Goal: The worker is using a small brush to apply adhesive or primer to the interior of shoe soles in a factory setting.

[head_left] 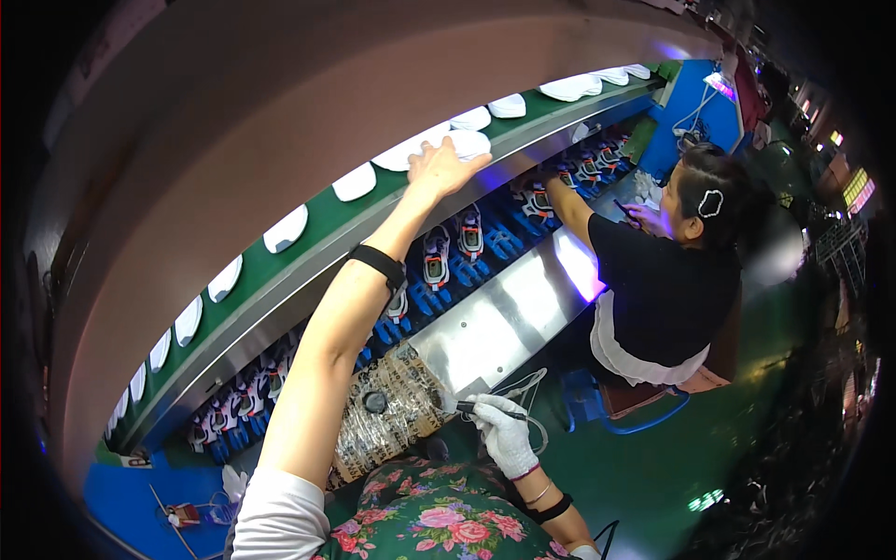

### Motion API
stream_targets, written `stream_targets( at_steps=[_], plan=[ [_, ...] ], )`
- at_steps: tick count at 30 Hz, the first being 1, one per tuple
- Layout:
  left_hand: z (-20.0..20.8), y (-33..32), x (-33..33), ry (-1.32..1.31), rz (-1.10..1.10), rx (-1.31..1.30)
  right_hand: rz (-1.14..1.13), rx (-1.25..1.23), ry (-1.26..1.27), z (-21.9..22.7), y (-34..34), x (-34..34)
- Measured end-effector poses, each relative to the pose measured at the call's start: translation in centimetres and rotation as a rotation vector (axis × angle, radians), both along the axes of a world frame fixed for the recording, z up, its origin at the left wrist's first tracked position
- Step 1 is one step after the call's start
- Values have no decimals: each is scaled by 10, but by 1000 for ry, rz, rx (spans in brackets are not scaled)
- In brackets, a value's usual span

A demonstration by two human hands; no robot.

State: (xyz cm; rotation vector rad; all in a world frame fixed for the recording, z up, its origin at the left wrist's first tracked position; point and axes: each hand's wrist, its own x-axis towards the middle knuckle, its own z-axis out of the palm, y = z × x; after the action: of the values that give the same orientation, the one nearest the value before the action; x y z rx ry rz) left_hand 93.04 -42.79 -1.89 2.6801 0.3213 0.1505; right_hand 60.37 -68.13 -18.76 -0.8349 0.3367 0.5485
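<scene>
A white sole [471, 144] lies on a green belt [317, 209] at the upper center of the frame, under the bare left hand [443, 170] of a worker. The fingers are spread over it and the sole beside it; whether they grip cannot be told. More white soles line the belt, curving to the lower left and up to the upper right.

A brown hood [280, 79] fills the upper left, overhanging the belt and hiding its far side. Along the near side runs a metal rail [327, 246]; below it, sneakers [436, 259] stand in a row among blue holders [504, 243], partly blocked from view by the worker's left forearm.

At center, a metal tabletop [467, 345] carries a tape-covered wrapping [401, 425] at its near end. Beside it, the gloved right hand [504, 439] has its fingers closed around a black-handled tool [466, 407], a looped cable [545, 435] just beyond.

At right, a co-worker [667, 289] in black sits on a blue-framed stool [644, 427], one arm stretched toward the sneakers, before a blue panel [695, 105].
</scene>
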Motion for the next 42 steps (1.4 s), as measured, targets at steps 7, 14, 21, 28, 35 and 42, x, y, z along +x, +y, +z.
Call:
stream_targets(
  at_steps=[7, 14, 21, 28, 35, 42],
  plan=[
    [5, 36, 5, -36, 62, 173, -24, 59, 47, -5, -10, 17],
    [-7, 91, 30, -14, 50, 258, 20, 38, -13, -18, -2, 15],
    [16, -9, 62, -174, -163, 602, 18, -58, -25, -20, -13, 21],
    [-11, -84, 161, -208, -557, 130, 122, -317, -234, 0, 0, 43],
    [-47, -121, 263, -182, -486, -173, 105, -288, -308, -11, 18, 82],
    [-48, -134, 338, -74, -246, -381, 122, -348, -278, -37, 29, 105]
  ],
)
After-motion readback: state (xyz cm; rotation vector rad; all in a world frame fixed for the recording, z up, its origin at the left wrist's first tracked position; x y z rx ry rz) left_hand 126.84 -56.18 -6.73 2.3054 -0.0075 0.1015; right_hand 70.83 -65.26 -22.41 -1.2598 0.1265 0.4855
